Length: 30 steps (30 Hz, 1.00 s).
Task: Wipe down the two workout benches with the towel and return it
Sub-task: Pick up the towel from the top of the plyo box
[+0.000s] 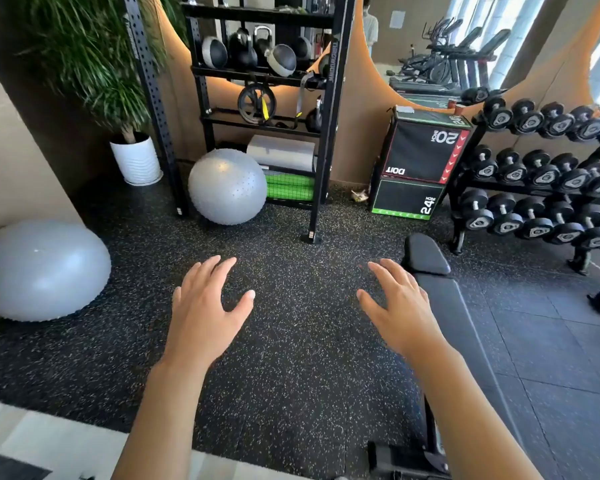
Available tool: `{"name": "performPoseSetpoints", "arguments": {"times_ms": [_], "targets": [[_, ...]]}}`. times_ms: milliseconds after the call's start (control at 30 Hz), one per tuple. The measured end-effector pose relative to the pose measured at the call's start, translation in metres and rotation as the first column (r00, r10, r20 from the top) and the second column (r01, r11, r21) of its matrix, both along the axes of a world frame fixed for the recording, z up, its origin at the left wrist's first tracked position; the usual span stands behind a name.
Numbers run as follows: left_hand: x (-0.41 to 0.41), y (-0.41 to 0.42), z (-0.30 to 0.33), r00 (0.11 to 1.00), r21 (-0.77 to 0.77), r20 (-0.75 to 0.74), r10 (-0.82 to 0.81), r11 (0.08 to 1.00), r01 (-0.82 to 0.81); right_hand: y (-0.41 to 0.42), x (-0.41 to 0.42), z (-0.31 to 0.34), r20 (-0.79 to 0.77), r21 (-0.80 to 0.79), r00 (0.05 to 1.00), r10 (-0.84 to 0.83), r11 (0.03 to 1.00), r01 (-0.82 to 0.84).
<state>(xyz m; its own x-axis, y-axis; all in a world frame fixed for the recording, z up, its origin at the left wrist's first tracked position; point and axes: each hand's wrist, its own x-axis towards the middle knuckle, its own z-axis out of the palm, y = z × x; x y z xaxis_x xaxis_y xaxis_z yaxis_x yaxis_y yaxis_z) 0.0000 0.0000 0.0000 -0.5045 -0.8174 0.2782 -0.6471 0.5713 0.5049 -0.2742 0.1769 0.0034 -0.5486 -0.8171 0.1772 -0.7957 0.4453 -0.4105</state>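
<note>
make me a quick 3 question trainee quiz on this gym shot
1. True or false: the left hand holds a towel.
2. What lies under the right hand? A) bench B) plyo box C) dumbbell rack
3. Fill in: the spiky grey ball rests on the floor against the black ____.

Key
1. False: both hands are open and empty, and no towel is seen.
2. A
3. storage rack
</note>
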Motion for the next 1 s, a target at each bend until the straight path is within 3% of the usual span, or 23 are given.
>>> {"name": "performPoseSetpoints", "arguments": {"times_ms": [267,667,1000], "targets": [[-0.097,-0.031,-0.016,0.998,0.005,0.019,-0.062,0.998,0.062,-0.022,-0.086,-0.024,0.007,-0.035,0.999,-0.039,0.999,0.039],[-0.308,-0.082,-0.018,0.973,0.018,0.113,-0.2,0.98,0.199,-0.072,-0.279,-0.048,0.087,0.056,0.993,-0.084,0.995,0.08],[-0.398,-0.123,-0.014,0.974,0.013,0.179,-0.142,0.99,0.142,-0.136,-0.378,-0.058,0.158,0.047,0.987,0.017,0.999,-0.025]]}}
